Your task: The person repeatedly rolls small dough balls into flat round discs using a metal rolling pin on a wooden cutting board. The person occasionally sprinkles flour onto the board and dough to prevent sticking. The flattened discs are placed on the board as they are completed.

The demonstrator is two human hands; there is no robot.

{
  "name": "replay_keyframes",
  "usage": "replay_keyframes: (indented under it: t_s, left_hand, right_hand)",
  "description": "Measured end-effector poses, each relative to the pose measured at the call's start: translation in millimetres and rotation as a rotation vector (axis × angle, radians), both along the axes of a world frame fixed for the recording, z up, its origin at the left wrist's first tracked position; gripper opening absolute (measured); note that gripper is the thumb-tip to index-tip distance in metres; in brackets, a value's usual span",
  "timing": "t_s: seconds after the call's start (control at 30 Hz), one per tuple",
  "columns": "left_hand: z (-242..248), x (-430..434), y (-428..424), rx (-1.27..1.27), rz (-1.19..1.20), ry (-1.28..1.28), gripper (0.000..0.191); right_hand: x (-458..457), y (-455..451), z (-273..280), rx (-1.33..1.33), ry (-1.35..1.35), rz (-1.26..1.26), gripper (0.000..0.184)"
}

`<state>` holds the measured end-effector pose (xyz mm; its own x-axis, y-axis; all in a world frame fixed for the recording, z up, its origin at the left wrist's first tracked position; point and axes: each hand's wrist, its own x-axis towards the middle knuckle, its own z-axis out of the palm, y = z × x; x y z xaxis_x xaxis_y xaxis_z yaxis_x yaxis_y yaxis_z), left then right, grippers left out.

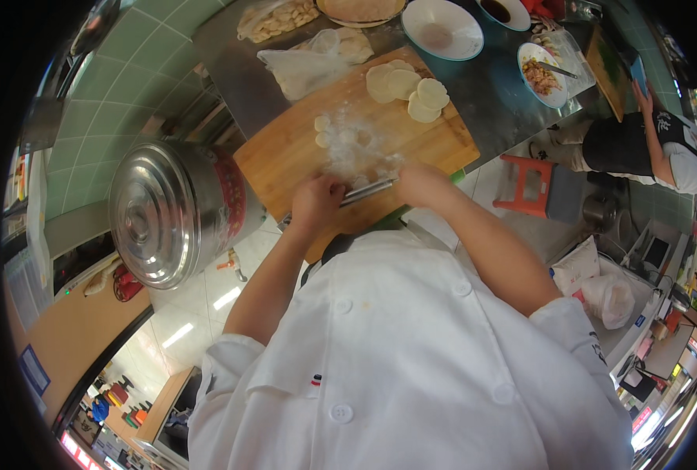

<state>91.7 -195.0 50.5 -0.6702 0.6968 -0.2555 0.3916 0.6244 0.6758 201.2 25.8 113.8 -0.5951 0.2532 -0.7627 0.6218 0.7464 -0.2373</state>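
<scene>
A metal rolling pin (367, 192) lies slantwise near the front edge of a floured wooden board (278, 153). My right hand (423, 183) closes over its right end. My left hand (319, 197) is beside the pin with curled fingers, and the pin runs on past the wrist; whether those fingers hold anything is hidden. Just beyond the pin is a small dough piece (360, 181), partly covered by flour. Small rounds of dough (322, 123) rest in the middle of the board. Several flat dough wrappers (403, 84) overlap at its far right corner.
Behind the board are a plastic bag of dough (307, 67) and a white bowl (442, 29). A bowl of filling (541, 79) with a utensil stands right. A large lidded steel pot (166, 214) is close on the left. An orange stool (524, 185) and another person (630, 141) are at right.
</scene>
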Motion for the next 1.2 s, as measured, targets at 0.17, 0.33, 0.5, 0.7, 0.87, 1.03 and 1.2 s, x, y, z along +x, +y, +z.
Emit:
replay_keyframes:
  t_s: [0.17,0.33,0.5,0.7,0.87,1.03,1.2]
  left_hand:
    - [-5.6,-2.8,10.2,-0.068,0.029,0.008,0.016]
    - [-3.9,-3.8,18.3,-0.042,0.042,-0.041,0.016]
    - [-4.4,-1.0,18.8,-0.032,0.107,-0.066,0.016]
    - [-5.9,1.1,12.7,-0.055,0.084,0.027,0.015]
    - [-11.5,16.4,-0.1,0.06,0.144,0.014,0.012]
    - [-17.1,2.3,-9.1,-0.027,0.222,0.14,0.013]
    - [-15.2,0.0,-17.5,-0.033,0.187,0.147,0.012]
  right_hand:
    - [-25.4,14.7,-23.1,0.033,-0.078,0.292,0.026]
    - [-19.6,20.3,-42.1,0.057,0.072,0.426,0.024]
    - [-34.5,22.8,-43.1,0.068,0.066,0.304,0.023]
    - [-7.5,8.4,-27.5,0.062,0.144,0.197,0.025]
    - [6.0,4.0,-28.0,0.052,0.072,0.106,0.026]
    - [-34.2,17.5,-29.1,0.081,0.051,0.345,0.025]
    - [-7.1,4.0,-12.7,0.046,0.171,0.302,0.027]
